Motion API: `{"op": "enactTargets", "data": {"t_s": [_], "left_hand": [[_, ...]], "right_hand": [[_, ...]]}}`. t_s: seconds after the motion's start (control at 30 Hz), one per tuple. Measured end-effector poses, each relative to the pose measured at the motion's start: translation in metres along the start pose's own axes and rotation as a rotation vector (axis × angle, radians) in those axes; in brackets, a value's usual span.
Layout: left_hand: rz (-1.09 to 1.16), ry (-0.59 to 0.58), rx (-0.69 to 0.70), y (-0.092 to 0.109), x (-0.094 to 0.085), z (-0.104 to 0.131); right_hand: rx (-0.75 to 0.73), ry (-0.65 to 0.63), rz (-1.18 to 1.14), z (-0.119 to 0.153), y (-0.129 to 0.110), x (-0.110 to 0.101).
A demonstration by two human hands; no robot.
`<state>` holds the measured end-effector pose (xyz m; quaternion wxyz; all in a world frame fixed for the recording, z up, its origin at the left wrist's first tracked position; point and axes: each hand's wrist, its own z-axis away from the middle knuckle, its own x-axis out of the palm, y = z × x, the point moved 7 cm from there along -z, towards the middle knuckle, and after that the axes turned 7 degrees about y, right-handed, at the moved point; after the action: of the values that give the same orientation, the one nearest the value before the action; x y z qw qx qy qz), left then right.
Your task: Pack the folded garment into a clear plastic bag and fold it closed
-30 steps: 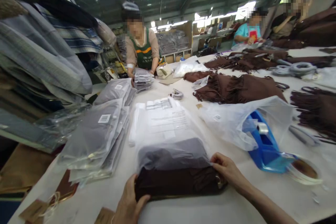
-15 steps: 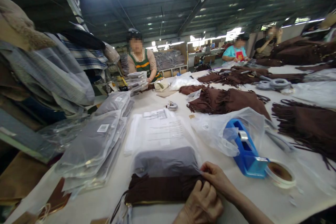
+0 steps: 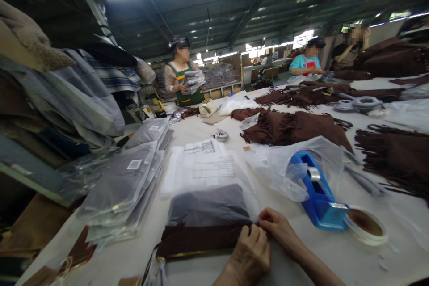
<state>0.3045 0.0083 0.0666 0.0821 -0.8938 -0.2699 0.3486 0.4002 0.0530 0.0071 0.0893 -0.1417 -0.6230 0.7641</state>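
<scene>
A dark brown fabric bag (image 3: 197, 241) with a gold zipper along its near edge lies flat in front of me. Its far part sits inside a clear plastic bag (image 3: 208, 205), where it looks grey through the film. My left hand (image 3: 250, 250) is closed, its fingers curled at the brown bag's right edge beside the plastic's mouth; the exact grip is partly hidden. With thumb and fingers pinched, my right hand (image 3: 275, 225) holds the right edge of the plastic bag. Beyond lies a stack of printed clear bags (image 3: 201, 161).
Packed bags (image 3: 127, 174) with barcode labels are stacked at left. On the right are a blue tape dispenser (image 3: 318, 196), a tape roll (image 3: 367, 225), loose plastic and fringed brown bags (image 3: 298, 132). A co-worker (image 3: 184, 76) stands across the table; others work at the far right.
The plastic covers slightly more of the brown bag, and my left hand has shifted a little left. Across the table, the co-worker has turned and lifted a stack of packed bags.
</scene>
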Motion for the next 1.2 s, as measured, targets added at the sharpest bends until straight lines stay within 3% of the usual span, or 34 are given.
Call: {"op": "enactTargets", "data": {"t_s": [0.3,0.53,0.73,0.87,1.0,1.1,1.2], "left_hand": [[-0.039,-0.065,-0.031,-0.004,-0.001,-0.005],[-0.067,-0.147,-0.108,-0.011,0.009,0.0],[0.035,-0.184,-0.039,-0.014,0.014,0.004],[0.074,-0.216,-0.018,-0.024,0.008,0.014],[0.062,-0.08,0.092,-0.024,-0.008,0.029],[0.036,0.028,-0.019,-0.036,-0.011,0.03],[0.013,0.048,-0.131,-0.044,-0.003,0.02]], "right_hand": [[0.015,0.002,-0.034,0.003,-0.003,0.002],[-0.005,-0.025,-0.021,0.007,-0.009,0.001],[-0.043,-0.019,0.023,0.011,-0.011,0.002],[-0.043,-0.015,0.047,0.012,-0.004,0.003],[-0.046,-0.042,0.077,0.011,0.009,0.004],[-0.045,-0.103,0.066,0.012,0.022,0.01],[-0.037,-0.182,0.045,0.019,0.033,0.021]]}}
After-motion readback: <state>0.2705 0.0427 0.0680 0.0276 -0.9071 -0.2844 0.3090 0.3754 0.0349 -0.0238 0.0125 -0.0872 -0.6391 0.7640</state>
